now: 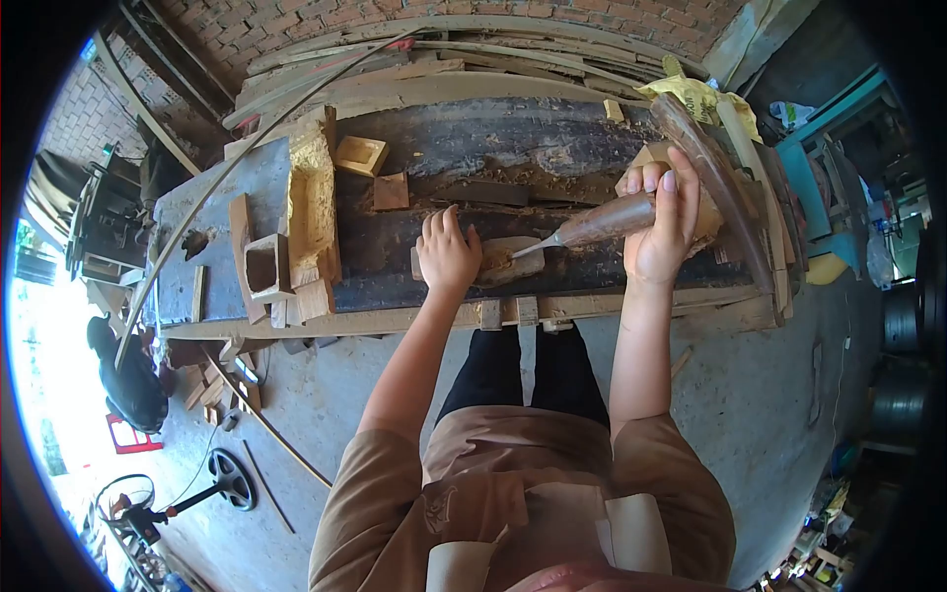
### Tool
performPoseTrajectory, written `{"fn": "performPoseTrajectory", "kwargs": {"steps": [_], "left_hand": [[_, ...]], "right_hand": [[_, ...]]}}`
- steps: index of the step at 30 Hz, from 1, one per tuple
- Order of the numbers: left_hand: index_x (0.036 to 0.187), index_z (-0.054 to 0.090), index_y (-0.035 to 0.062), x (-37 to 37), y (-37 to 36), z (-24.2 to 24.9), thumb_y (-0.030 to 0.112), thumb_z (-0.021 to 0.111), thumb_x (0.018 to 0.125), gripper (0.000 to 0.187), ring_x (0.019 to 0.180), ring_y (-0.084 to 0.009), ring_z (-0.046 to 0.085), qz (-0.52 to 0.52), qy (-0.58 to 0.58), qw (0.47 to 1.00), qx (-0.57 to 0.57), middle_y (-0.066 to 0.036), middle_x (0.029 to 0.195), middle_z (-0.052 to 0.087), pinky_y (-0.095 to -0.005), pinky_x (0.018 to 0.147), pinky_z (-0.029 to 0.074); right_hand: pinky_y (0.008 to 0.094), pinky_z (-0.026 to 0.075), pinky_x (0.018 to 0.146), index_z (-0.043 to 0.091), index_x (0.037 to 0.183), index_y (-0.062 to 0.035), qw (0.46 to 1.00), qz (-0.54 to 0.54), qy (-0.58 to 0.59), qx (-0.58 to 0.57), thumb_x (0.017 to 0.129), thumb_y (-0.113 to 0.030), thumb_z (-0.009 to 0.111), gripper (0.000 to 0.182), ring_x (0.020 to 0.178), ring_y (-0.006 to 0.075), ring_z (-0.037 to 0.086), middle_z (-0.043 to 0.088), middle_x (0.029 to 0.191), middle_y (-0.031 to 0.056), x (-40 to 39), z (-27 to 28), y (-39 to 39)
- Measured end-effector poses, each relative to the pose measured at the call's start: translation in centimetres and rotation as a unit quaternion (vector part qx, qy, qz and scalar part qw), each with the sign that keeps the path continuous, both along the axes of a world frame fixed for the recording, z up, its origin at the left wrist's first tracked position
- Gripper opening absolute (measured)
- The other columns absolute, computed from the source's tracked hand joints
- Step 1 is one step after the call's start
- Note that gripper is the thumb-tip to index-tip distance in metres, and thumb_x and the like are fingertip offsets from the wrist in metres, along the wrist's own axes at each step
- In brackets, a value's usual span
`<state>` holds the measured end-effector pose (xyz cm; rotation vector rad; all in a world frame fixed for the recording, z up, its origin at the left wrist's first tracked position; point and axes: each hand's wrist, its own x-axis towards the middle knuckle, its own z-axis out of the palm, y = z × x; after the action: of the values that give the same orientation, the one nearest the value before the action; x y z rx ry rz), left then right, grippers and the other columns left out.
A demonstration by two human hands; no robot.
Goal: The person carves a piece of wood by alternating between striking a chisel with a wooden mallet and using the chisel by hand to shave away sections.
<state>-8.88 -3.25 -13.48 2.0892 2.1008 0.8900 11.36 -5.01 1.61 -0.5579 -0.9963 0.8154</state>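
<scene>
My left hand (449, 255) lies over the left end of a small wooden block (523, 264) on the workbench, its fingers bent across the top. In the block is a hollow with light shavings about it. My right hand (666, 222) is closed round the thick brown handle of a chisel (604, 222). The chisel slants down to the left, and its thin metal blade meets the block at the hollow, just right of my left hand. Close beyond my right hand is a long curved brown piece of wood (725, 187).
The dark, worn workbench (473, 128) carries a long hollowed wood piece (313, 212), a small open wooden box (266, 268), a square wooden tray (361, 155) and a flat wood square (391, 191). A yellow bag (705, 104) lies at the back right. Planks (444, 64) are stacked behind.
</scene>
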Motion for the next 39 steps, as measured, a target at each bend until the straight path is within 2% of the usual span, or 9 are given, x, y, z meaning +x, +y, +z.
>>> {"fn": "performPoseTrajectory", "kwargs": {"steps": [6,10,12,13,15,21,31,34,39], "left_hand": [[0.105,0.051,0.0075,0.1,0.0,-0.2,0.025,0.053,0.079,0.031,0.102,-0.0287,0.049,0.008,-0.001,0.999,0.044,-0.012,0.105,0.055,-0.04,0.082,0.041],[0.09,0.057,0.0071,0.1,-0.4,0.2,0.022,0.055,0.076,0.021,0.095,-0.0269,0.052,0.005,-0.011,1.0,0.001,-0.01,0.092,0.057,-0.0399,0.079,0.041],[0.071,0.059,0.0065,-0.1,-0.4,0.2,0.021,0.057,0.075,0.015,0.078,-0.0277,0.055,-0.068,-0.042,0.996,0.039,-0.009,0.076,0.058,-0.0404,0.071,0.043],[0.071,0.059,0.0065,-0.2,-0.4,0.2,0.021,0.057,0.075,0.015,0.078,-0.0277,0.055,-0.064,-0.042,0.996,0.038,-0.009,0.076,0.058,-0.0404,0.071,0.043],[0.06,0.057,0.0057,-0.4,-0.2,0.3,0.02,0.059,0.073,0.019,0.065,-0.0288,0.055,-0.107,-0.063,0.991,0.05,-0.009,0.065,0.056,-0.0402,0.064,0.043],[0.057,0.055,0.0032,-0.9,0.5,0.6,0.018,0.062,0.072,0.022,0.063,-0.0308,0.054,-0.219,-0.087,0.971,0.032,-0.011,0.063,0.053,-0.0391,0.059,0.044],[0.058,0.055,0.0032,-0.9,0.5,0.6,0.018,0.062,0.072,0.022,0.06,-0.0303,0.053,-0.212,-0.1,0.971,0.044,-0.011,0.061,0.053,-0.039,0.057,0.043],[0.058,0.056,0.0032,-0.9,0.4,0.6,0.018,0.062,0.072,0.021,0.06,-0.0303,0.053,-0.2,-0.104,0.973,0.044,-0.011,0.061,0.052,-0.0388,0.057,0.043],[0.057,0.057,0.0044,-0.9,0.4,0.5,0.019,0.061,0.072,0.021,0.064,-0.0289,0.055,-0.189,-0.099,0.976,0.031,-0.01,0.062,0.054,-0.0386,0.062,0.045]], "right_hand": [[0.0293,0.038,0.07,0.047,0.109,-0.0019,0.999,0.016,0.033,0.006,0.091,-0.02,0.044,0.025,0.073,0.0135,0.04,0.043,0.076,0.0038,0.2,-0.4,-0.1],[0.0296,0.037,0.064,0.05,0.093,-0.0033,0.993,0.041,0.09,-0.056,0.088,-0.032,0.041,0.03,0.067,0.0165,0.042,0.044,0.072,0.0061,0.0,-1.1,-0.4],[0.0295,0.035,0.058,0.046,0.073,-0.0058,0.986,0.055,0.13,-0.085,0.084,-0.036,0.039,0.033,0.06,0.0182,0.04,0.042,0.065,0.0066,0.3,-1.4,-0.2],[0.0295,0.035,0.058,0.046,0.073,-0.0058,0.986,0.058,0.13,-0.086,0.084,-0.036,0.039,0.033,0.06,0.0182,0.04,0.042,0.065,0.0066,0.7,-1.6,0.1],[0.0293,0.034,0.055,0.045,0.07,-0.0062,0.971,0.211,0.114,-0.017,0.084,-0.035,0.038,0.033,0.054,0.0169,0.038,0.041,0.06,0.0064,1.6,-2.0,0.4],[0.0285,0.033,0.051,0.046,0.069,-0.0076,0.961,0.233,0.145,-0.04,0.085,-0.035,0.036,0.033,0.048,0.0155,0.036,0.04,0.056,0.0054,2.5,-2.5,0.9],[0.0289,0.033,0.05,0.045,0.069,-0.0078,0.98,0.169,0.106,0.0,0.088,-0.035,0.03,0.036,0.046,0.0159,0.037,0.041,0.055,0.0054,2.5,-1.0,-0.7],[0.0297,0.035,0.048,0.045,0.069,-0.0056,0.991,0.076,0.1,-0.054,0.089,-0.034,0.031,0.037,0.046,0.0182,0.038,0.041,0.055,0.0079,0.8,0.2,-1.2],[0.0302,0.036,0.047,0.046,0.069,-0.0044,0.996,0.032,0.066,-0.053,0.088,-0.033,0.033,0.036,0.046,0.0195,0.04,0.043,0.056,0.0104,-0.7,1.3,-1.7]]}}
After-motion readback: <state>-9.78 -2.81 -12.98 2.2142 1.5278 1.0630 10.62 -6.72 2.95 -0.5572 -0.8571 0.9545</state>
